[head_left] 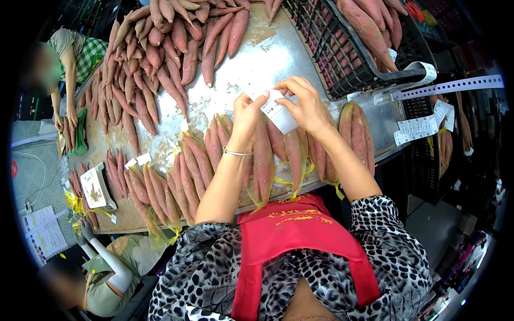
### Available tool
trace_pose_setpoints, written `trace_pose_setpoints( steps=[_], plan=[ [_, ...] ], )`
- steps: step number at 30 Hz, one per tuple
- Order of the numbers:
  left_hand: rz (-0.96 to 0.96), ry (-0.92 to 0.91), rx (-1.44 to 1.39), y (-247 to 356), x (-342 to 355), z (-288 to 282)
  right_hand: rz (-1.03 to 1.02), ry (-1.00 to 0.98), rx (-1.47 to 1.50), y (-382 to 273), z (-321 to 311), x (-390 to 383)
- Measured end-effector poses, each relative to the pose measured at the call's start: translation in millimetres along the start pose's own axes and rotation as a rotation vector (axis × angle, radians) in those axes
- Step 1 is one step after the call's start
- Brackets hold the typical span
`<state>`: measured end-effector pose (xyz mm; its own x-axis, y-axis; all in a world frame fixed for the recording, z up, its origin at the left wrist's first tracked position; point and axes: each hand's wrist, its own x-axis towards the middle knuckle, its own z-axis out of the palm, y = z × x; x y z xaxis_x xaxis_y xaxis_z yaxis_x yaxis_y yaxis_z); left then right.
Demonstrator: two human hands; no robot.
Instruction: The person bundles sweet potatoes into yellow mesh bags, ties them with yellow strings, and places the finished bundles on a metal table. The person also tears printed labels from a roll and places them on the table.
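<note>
Over the metal table, my left hand [247,119] pinches the left edge of a white printed label strip [279,119] between thumb and fingers. My right hand [306,105] is closed on the strip's other side, fingers bent in toward the thumb. Just below my hands, along the near table edge, lie clear bags of sweet potatoes [262,160] with yellow ties [294,191]. To the left, more bagged sweet potatoes [190,171] sit in a row, several with small white labels [143,159]. My forearms hide some of the bags.
A big heap of loose sweet potatoes [155,59] covers the far left. A black crate [334,59] with sweet potatoes stands far right, and label strips [425,127] hang beside it. A white scale [97,187] sits at left. Two people [69,53] [115,278] work along the left side.
</note>
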<state>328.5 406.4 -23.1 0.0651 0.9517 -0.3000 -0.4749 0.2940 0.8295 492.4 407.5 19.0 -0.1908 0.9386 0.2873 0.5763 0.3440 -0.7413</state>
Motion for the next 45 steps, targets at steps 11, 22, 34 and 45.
trace_pose_setpoints(
  steps=[11, 22, 34, 45],
  plan=[
    [-0.05, 0.066, -0.038, -6.0, 1.2, 0.1, 0.006, -0.01, 0.032, 13.7, 9.9, -2.5],
    [0.034, 0.133, -0.089, -10.5, 14.1, -5.2, -0.011, 0.048, 0.117, 16.5, 7.3, 1.5],
    [-0.166, 0.139, -0.152, -3.9, 5.7, 7.9, -0.092, 0.057, 0.124, 35.1, 17.9, -3.9],
    [0.164, 0.332, -0.168, 4.4, 25.5, -0.1, -0.026, 0.295, 0.387, 38.6, 14.7, -4.3]
  ],
)
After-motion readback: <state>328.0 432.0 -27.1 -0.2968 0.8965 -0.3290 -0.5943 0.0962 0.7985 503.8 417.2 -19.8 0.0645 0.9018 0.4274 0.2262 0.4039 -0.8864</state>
